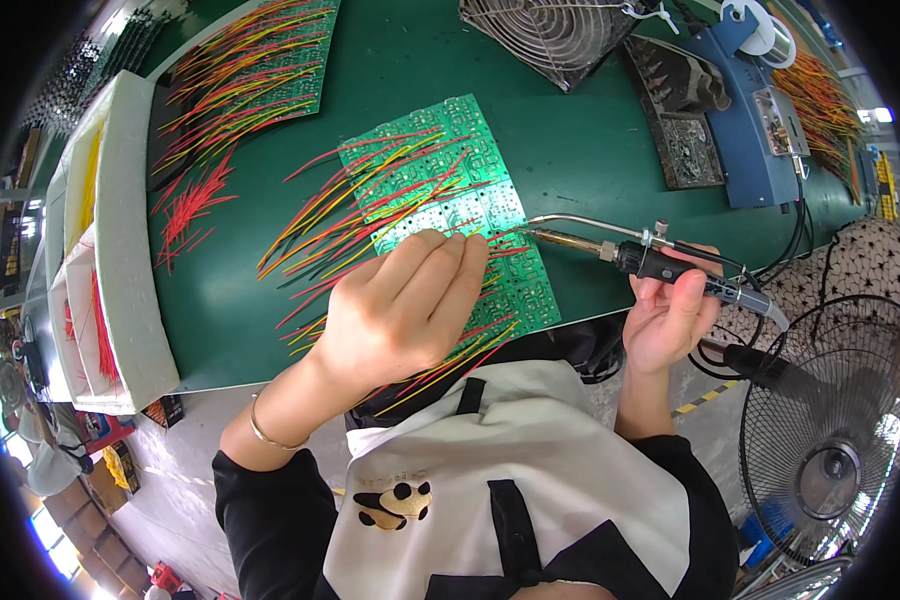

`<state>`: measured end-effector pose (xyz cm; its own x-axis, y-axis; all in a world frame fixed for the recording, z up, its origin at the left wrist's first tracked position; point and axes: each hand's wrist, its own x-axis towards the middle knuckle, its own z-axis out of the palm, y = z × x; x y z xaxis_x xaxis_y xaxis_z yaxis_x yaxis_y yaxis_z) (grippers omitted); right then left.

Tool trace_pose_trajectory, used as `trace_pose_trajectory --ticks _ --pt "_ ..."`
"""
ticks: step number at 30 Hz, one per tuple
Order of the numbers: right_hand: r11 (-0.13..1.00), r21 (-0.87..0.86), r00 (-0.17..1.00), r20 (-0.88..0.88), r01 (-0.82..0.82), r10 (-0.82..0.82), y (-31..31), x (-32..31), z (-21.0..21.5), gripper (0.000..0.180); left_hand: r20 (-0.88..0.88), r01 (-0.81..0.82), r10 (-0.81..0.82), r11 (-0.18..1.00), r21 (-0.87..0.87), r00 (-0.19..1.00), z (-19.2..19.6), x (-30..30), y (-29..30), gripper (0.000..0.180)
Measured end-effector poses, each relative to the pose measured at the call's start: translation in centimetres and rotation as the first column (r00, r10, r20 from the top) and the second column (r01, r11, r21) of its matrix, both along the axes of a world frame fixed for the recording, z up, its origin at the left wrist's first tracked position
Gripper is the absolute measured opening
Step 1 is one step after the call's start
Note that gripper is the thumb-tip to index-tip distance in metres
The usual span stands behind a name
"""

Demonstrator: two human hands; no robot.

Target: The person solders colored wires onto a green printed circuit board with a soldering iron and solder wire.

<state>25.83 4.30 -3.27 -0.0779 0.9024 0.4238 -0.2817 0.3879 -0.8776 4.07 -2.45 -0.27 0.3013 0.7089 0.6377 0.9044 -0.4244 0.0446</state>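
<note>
A green circuit board panel lies on the table in front of me, with rows of red, yellow and black wires trailing off to its left. Over the panel's middle, my left hand is closed in a pinch on a thin wire; its fingertips partly hide the wire. My right hand grips a soldering iron with a thin metal feed tube along its top. The iron's tip points left and is close to my left fingertips, at the board's surface.
Another wired panel lies at the far left, near loose red wires. A white foam box with wires lines the left edge. Far right are a blue solder feeder, an iron stand and a small fan. A floor fan stands right.
</note>
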Motion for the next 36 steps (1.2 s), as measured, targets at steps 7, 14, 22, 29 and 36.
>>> trace_pose_trajectory --ticks 7,14,22,29,36 --pt "1.000 0.010 1.000 0.026 0.001 -0.001 -0.02 0.17 0.06 0.030 0.006 -0.002 0.002 1.000 -0.011 1.000 0.10 0.06 -0.12 0.030" --pt "1.000 0.020 1.000 0.025 -0.007 0.006 0.01 -0.04 0.09 0.029 0.004 0.003 -0.003 1.000 -0.017 1.000 0.12 0.04 -0.11 0.030" --pt "0.999 0.025 0.999 0.028 0.036 -0.036 0.12 -0.03 -0.05 0.029 0.010 0.008 -0.007 1.000 -0.019 1.000 0.18 0.03 -0.07 0.029" --pt "1.000 0.011 1.000 -0.007 0.027 -0.027 0.02 -0.15 0.14 0.031 -0.052 0.028 -0.025 0.997 0.066 0.998 -0.58 -0.48 0.15 0.024" --pt "0.998 -0.003 0.997 -0.027 0.068 -0.068 0.05 -0.41 0.55 0.031 -0.042 0.015 -0.014 0.999 0.036 0.999 -0.22 -0.14 -0.05 0.027"
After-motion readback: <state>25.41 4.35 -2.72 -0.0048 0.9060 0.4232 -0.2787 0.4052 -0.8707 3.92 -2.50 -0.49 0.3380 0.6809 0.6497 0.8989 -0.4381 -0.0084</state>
